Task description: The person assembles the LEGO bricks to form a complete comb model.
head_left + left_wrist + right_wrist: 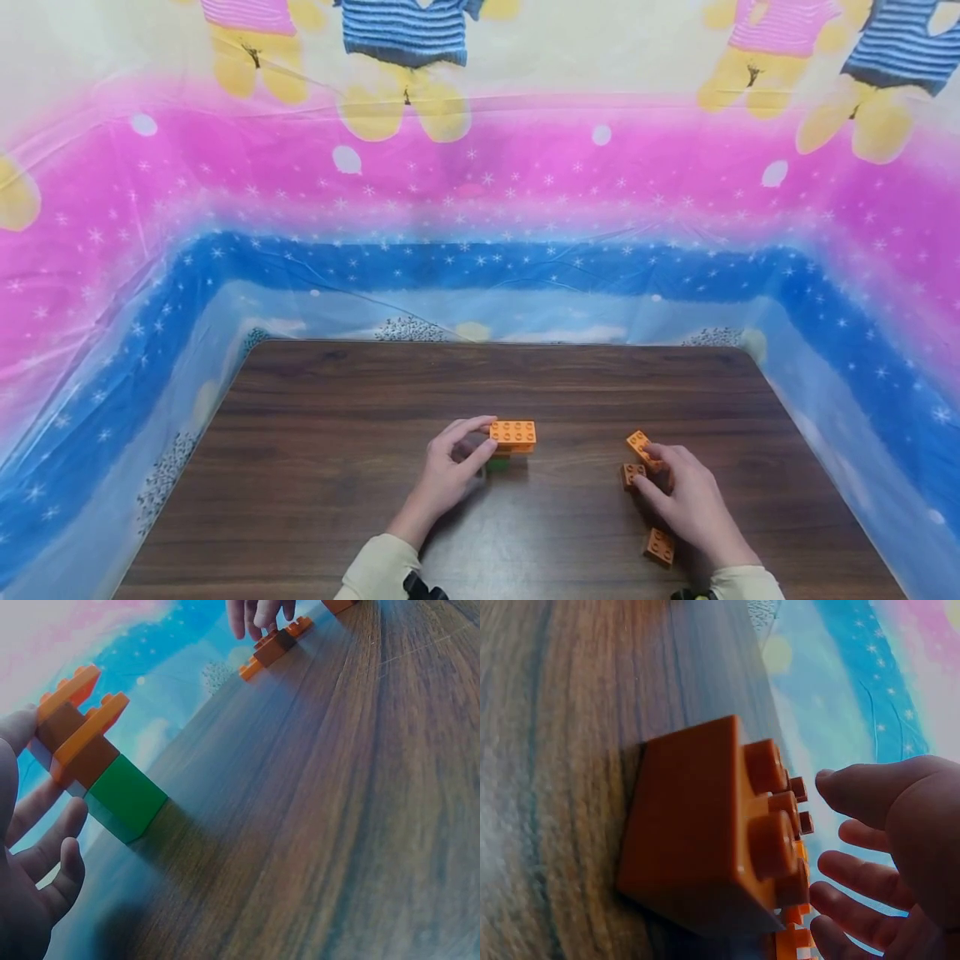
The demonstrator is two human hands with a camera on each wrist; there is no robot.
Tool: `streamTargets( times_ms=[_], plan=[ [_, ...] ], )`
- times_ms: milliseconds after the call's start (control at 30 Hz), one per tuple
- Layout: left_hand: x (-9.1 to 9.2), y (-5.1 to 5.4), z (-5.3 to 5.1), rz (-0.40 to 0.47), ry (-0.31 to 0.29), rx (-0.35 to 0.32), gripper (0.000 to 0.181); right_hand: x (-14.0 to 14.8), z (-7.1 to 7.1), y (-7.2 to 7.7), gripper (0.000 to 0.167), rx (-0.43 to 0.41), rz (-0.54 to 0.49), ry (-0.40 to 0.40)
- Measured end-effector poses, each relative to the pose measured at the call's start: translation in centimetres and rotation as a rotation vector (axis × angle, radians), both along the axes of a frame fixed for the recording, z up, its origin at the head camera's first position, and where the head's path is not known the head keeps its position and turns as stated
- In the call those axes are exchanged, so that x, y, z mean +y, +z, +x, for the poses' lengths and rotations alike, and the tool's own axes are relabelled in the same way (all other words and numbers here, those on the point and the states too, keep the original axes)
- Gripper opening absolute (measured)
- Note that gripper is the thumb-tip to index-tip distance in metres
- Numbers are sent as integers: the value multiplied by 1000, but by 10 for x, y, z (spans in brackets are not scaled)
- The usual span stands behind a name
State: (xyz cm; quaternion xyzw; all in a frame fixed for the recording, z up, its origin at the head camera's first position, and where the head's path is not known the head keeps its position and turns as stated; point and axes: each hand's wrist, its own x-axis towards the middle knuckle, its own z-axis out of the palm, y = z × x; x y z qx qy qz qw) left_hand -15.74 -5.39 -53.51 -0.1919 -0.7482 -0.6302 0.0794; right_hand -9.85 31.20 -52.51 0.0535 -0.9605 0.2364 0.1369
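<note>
A stack stands upright on the table, with an orange studded brick [513, 432] on top and a green block [497, 464] [126, 796] at the bottom. My left hand [450, 467] [34, 840] holds its upper left end between thumb and index finger, other fingers loosely bent beside it. Farther right, my right hand [693, 500] [900, 840] reaches over an orange brick [638, 444] and a brown-orange block [632, 476], fingertips at them, fingers loosely bent and apart. Another brown-orange block [660, 547] [690, 817] lies nearer, left of the right wrist.
The dark wooden table [337, 400] has a rounded edge at the back. A printed cloth [480, 183] in pink, blue and cream hangs behind it and along both sides.
</note>
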Motion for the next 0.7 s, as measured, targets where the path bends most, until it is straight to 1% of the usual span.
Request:
streamTargets(
  times_ms=[33,67,233,333,500,600,700],
  plan=[
    [-1,-1,0,8,-8,1,31,0,0,0,46,-6,-2,8],
    [-1,-5,-3,9,-11,-5,32,0,-1,-1,46,-6,-4,16],
    [-1,-5,-3,0,-13,-27,32,0,-2,-4,46,-18,-5,45],
    [-2,-5,-4,-10,-16,-36,32,1,-3,-5,47,-22,5,50],
    [-2,-5,-4,-11,-24,-32,33,1,-5,-7,47,-23,31,62],
    [-2,-5,-4,-16,-25,-31,34,0,-5,-7,47,-37,38,67],
    [-2,-4,-4,-21,-21,-31,33,0,-5,-6,48,-71,36,63]
  ],
)
